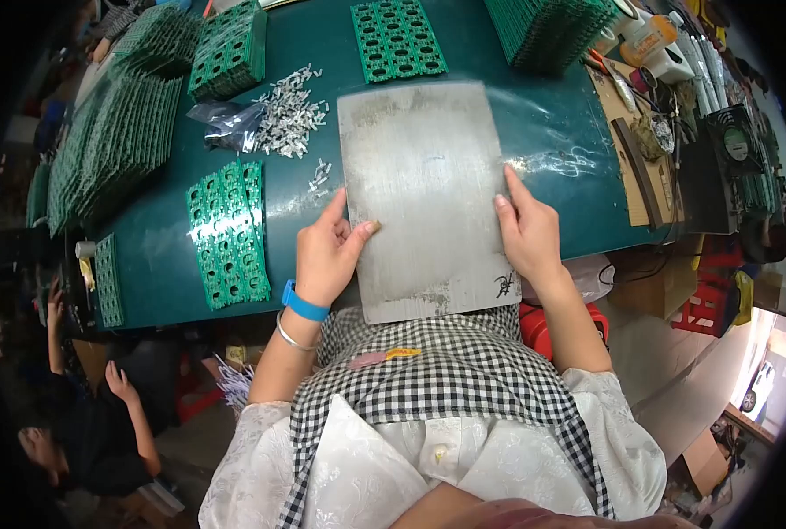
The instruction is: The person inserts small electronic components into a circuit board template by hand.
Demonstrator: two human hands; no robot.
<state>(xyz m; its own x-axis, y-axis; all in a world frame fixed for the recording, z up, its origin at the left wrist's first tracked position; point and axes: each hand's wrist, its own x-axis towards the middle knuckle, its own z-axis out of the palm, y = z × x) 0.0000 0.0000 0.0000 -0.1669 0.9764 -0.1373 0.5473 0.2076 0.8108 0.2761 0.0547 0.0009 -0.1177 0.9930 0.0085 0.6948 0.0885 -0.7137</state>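
We are holding a flat, grey, rectangular metal plate (421,189) on the dark green table (534,123), its long axis running away from us and its near short edge hanging over the table's edge above our checked apron (463,370). Our left hand (327,256) is gripping the plate's left edge, thumb on top (fingers half curled), and our right hand (527,231) is clasping the right edge. A green perforated circuit panel (227,234) is lying just left of the plate.

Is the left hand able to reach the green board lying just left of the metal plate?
Probably yes. The left hand grips the metal plate at its left edge, and the green board lies close beside it on the table, with nothing between them.
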